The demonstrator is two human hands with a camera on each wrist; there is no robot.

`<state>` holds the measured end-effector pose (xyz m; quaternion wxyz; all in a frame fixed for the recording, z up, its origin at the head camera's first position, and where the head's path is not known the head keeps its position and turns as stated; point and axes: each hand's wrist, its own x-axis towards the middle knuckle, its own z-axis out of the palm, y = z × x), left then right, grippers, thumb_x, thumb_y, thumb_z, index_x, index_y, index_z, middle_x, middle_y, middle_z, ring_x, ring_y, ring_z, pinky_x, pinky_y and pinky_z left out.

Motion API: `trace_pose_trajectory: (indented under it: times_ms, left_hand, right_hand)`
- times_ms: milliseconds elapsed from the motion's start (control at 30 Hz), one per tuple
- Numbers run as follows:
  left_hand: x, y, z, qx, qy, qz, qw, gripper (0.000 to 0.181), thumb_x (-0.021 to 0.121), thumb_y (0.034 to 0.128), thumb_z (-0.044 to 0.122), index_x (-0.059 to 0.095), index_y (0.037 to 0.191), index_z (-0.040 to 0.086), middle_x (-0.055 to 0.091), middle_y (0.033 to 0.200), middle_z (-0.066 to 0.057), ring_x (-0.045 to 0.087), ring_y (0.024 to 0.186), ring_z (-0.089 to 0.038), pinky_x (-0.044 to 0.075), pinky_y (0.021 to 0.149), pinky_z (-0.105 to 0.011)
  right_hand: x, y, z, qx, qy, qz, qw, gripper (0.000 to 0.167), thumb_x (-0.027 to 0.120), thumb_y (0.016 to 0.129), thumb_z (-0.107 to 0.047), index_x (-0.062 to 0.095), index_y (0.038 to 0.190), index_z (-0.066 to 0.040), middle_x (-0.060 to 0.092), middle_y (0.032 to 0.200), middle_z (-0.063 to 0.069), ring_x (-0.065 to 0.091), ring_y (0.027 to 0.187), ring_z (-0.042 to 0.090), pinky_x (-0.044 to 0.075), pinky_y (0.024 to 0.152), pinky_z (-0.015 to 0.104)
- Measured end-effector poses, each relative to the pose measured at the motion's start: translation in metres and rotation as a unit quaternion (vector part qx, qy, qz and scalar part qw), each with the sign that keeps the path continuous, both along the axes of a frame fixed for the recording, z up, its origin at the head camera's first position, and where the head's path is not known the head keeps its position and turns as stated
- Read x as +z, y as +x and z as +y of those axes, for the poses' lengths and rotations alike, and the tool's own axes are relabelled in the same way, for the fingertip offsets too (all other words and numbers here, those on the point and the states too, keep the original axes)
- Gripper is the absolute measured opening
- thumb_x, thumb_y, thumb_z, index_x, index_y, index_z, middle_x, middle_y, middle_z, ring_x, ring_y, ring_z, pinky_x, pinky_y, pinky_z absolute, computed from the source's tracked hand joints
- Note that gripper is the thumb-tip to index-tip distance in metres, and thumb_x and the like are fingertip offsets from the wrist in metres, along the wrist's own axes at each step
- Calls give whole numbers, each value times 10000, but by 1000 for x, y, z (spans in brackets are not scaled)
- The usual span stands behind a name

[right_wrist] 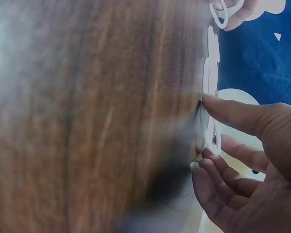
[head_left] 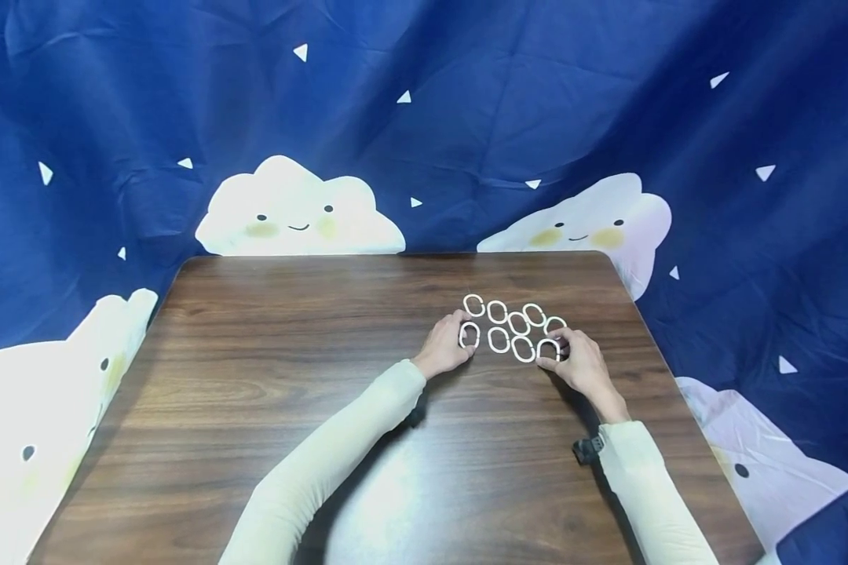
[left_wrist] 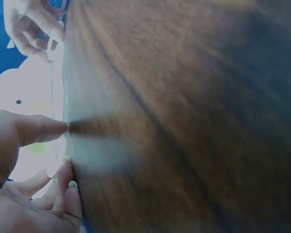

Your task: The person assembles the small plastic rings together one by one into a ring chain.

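Note:
Several white oval rings lie close together on the brown table, among them one ring (head_left: pixel 498 312) in the back row and another (head_left: pixel 498 340) in the front row. At the left end of the group, my left hand (head_left: pixel 444 345) pinches a white ring (head_left: pixel 469 324) between thumb and fingers. My right hand (head_left: pixel 581 362) pinches a ring (head_left: pixel 548 342) at the right end. In the right wrist view, the right hand (right_wrist: pixel 252 155) has its thumb and fingers around a tilted ring (right_wrist: pixel 218 145). The left wrist view is too bright to show the left hand's (left_wrist: pixel 34 165) ring clearly.
The wooden table (head_left: pixel 268 392) reaches back to a blue curtain (head_left: pixel 452 133) with white clouds and small triangles. A small black object (head_left: pixel 587 450) sits at the right wrist. Bright glare lies on the table's front part.

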<state>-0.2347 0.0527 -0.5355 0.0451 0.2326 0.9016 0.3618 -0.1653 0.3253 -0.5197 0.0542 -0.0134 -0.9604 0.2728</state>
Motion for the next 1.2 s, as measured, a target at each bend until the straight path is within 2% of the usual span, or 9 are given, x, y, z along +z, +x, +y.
trace_pose_trajectory:
  times_ms: [100,267,400,533,667,833,967,1133,1200]
  left_hand:
    - [1,0,-1,-46,10,-29,10000,575,795,843,101,579,1364,-7,680,1264,-201,656,1134,-344,543,1001,-454]
    - [2,1,-2,-28,206,-273,9994,542,810,860,127,608,1344,-12,709,1130,-172,661,1035,-298,547,936,-393]
    - [0,0,-3,87,388,-458,9982,467,761,918,150,629,1339,-2,733,1048,-132,678,937,-223,539,848,-294]
    - [1,0,-3,292,480,-551,9969,356,678,968,111,662,1309,8,750,1028,-104,669,849,-153,526,783,-222]
    - [4,1,-5,380,688,-677,9946,303,658,967,45,689,1267,19,766,1007,-112,649,792,-135,510,739,-190]
    - [9,4,-9,353,942,-789,9918,283,684,956,17,698,1239,21,774,996,-134,663,787,-153,511,726,-179]
    - [10,8,-15,313,1197,-907,9882,271,695,949,22,707,1220,31,778,996,-146,682,770,-165,506,686,-160]
    - [14,13,-25,206,1631,-1298,9778,273,688,955,32,713,1225,65,770,999,-164,735,761,-328,527,524,-199]
    - [15,14,-28,189,1682,-1308,9768,278,686,958,38,715,1231,80,768,999,-154,740,770,-340,535,510,-209]
  right_hand:
    - [-1,1,2,-69,-212,144,9996,482,924,766,-175,696,1152,2,698,890,182,649,793,255,465,719,293]
    - [-4,5,5,-250,-439,58,9987,480,929,766,-184,688,1134,7,728,913,172,646,769,186,434,674,173]
    - [-6,6,7,-375,-451,19,9983,463,910,796,-226,696,1139,-1,743,935,168,619,748,125,433,683,164]
    - [-6,6,8,-474,-513,-53,9975,380,838,879,-248,710,1150,-15,759,974,171,617,736,56,449,703,171]
    - [-3,6,8,-490,-630,-71,9968,273,740,944,-175,720,1165,-16,758,983,162,629,710,29,469,685,160]
    - [1,8,7,-465,-653,29,9968,253,622,959,-59,726,1182,-3,756,975,180,616,660,8,481,651,141]
    - [3,11,5,-421,-778,14,9961,252,607,971,-42,726,1189,2,766,1015,207,632,686,22,510,620,131]
    - [6,14,1,-435,-749,120,9962,233,636,962,-58,748,1163,-24,784,986,170,637,729,72,478,629,121]
    - [7,15,1,-445,-695,232,9963,223,646,956,-60,758,1147,-31,789,961,155,628,719,56,459,629,111]
